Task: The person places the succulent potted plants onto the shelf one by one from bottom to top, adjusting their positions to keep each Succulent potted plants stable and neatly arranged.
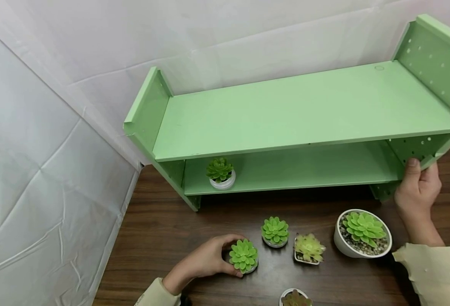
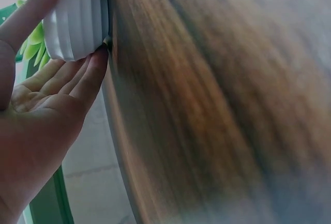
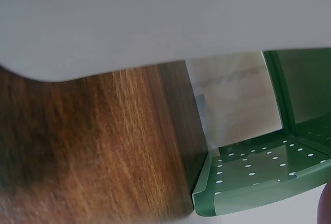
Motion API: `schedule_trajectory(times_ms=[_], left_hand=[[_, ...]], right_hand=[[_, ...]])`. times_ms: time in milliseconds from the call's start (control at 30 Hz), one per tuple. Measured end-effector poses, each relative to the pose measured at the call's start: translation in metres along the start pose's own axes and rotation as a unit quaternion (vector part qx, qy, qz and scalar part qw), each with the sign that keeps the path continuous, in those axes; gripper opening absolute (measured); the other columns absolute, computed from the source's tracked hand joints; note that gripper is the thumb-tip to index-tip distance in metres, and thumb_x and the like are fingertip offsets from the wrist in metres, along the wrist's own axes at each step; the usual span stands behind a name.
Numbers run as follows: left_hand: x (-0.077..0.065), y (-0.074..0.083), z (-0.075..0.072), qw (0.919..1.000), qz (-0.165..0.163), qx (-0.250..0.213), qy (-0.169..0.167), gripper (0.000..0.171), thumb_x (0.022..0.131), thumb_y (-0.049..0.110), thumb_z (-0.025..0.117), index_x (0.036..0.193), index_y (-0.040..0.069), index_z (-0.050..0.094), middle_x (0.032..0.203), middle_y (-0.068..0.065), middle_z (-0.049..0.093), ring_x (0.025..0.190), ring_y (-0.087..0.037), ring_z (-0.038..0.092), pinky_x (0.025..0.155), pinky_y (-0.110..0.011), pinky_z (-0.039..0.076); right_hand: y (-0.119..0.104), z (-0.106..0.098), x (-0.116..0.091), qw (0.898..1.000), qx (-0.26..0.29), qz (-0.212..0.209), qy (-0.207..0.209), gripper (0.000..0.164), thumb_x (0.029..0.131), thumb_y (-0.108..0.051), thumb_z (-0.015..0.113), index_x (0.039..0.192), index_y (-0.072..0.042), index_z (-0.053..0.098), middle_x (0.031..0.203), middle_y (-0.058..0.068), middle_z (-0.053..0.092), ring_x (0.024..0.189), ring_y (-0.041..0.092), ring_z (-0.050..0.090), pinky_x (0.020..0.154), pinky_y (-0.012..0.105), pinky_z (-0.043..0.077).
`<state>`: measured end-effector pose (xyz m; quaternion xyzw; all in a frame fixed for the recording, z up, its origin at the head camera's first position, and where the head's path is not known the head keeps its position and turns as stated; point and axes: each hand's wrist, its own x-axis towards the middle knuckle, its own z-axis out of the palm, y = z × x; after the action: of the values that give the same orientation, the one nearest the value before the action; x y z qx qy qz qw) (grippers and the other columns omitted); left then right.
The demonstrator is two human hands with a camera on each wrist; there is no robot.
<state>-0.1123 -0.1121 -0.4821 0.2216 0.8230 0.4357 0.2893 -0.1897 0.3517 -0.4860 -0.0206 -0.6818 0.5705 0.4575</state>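
At the front of the dark wooden table, my left hand [image 1: 209, 257] pinches a small potted succulent [image 1: 243, 256] between thumb and fingers. Its ribbed white pot [image 2: 77, 19] shows in the left wrist view, upright with its base close on the wood. My right hand [image 1: 418, 191] grips the lower right side panel of a green two-tier shelf [image 1: 305, 112], thumb on the front edge. In the right wrist view only a sliver of that hand appears, beside the perforated green panel [image 3: 258, 167]. One succulent [image 1: 220, 169] sits at the left end of the lower tier.
Between the hands stand a round potted succulent [image 1: 274, 230], a square-potted yellowish one [image 1: 309, 248] and a large white-potted one [image 1: 363, 233] close to the right forearm. A reddish-brown succulent [image 1: 296, 298] is cut off at the bottom edge. White sheeting [image 1: 95, 51] hangs behind and left.
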Motion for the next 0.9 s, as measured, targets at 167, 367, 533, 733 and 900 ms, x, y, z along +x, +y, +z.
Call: schedule_trajectory(times_ms=[167, 367, 533, 733, 900], left_hand=[[0.0001, -0.0001, 0.0004, 1.0, 0.0, 0.001, 0.004, 0.068, 0.072, 0.026, 0.09, 0.133, 0.023, 0.059, 0.125, 0.015, 0.059, 0.12, -0.009, 0.052, 0.102, -0.034, 0.041], [-0.0002, -0.0007, 0.0008, 0.9999, 0.005, -0.006, 0.01, 0.067, 0.072, 0.027, 0.09, 0.131, 0.023, 0.06, 0.124, 0.015, 0.06, 0.118, -0.008, 0.053, 0.101, -0.033, 0.042], [-0.0003, -0.0023, 0.0014, 0.9996, 0.012, -0.017, 0.021, 0.066, 0.072, 0.027, 0.09, 0.131, 0.022, 0.061, 0.123, 0.014, 0.061, 0.117, -0.009, 0.054, 0.101, -0.031, 0.042], [-0.0005, -0.0021, 0.0013, 0.9993, 0.017, -0.021, 0.027, 0.066, 0.072, 0.028, 0.09, 0.131, 0.022, 0.061, 0.123, 0.013, 0.061, 0.117, -0.009, 0.055, 0.1, -0.031, 0.043], [-0.0004, -0.0009, 0.001, 0.9987, 0.018, -0.028, 0.038, 0.066, 0.072, 0.026, 0.09, 0.131, 0.02, 0.061, 0.124, 0.012, 0.061, 0.117, -0.009, 0.055, 0.099, -0.03, 0.043]], right_hand=[[0.0005, -0.0002, 0.0001, 1.0, -0.002, -0.003, -0.003, 0.03, 0.103, -0.009, 0.047, 0.129, -0.002, 0.062, 0.123, 0.013, 0.063, 0.108, 0.016, 0.06, 0.092, 0.022, 0.043], [-0.0022, 0.0007, -0.0003, 1.0, 0.005, -0.004, -0.002, 0.03, 0.103, -0.009, 0.047, 0.128, 0.001, 0.061, 0.122, 0.014, 0.063, 0.107, 0.015, 0.061, 0.091, 0.021, 0.044], [-0.0065, 0.0015, -0.0009, 1.0, 0.003, -0.005, 0.0, 0.031, 0.104, -0.009, 0.046, 0.128, 0.002, 0.061, 0.121, 0.014, 0.064, 0.106, 0.014, 0.062, 0.091, 0.021, 0.044], [-0.0058, 0.0022, -0.0005, 1.0, 0.006, -0.006, 0.0, 0.03, 0.103, -0.009, 0.047, 0.128, 0.002, 0.061, 0.121, 0.015, 0.064, 0.106, 0.014, 0.062, 0.091, 0.021, 0.044], [-0.0028, 0.0015, -0.0006, 1.0, 0.002, -0.008, 0.001, 0.031, 0.104, -0.009, 0.047, 0.128, 0.001, 0.061, 0.121, 0.014, 0.064, 0.106, 0.014, 0.062, 0.091, 0.021, 0.044]])
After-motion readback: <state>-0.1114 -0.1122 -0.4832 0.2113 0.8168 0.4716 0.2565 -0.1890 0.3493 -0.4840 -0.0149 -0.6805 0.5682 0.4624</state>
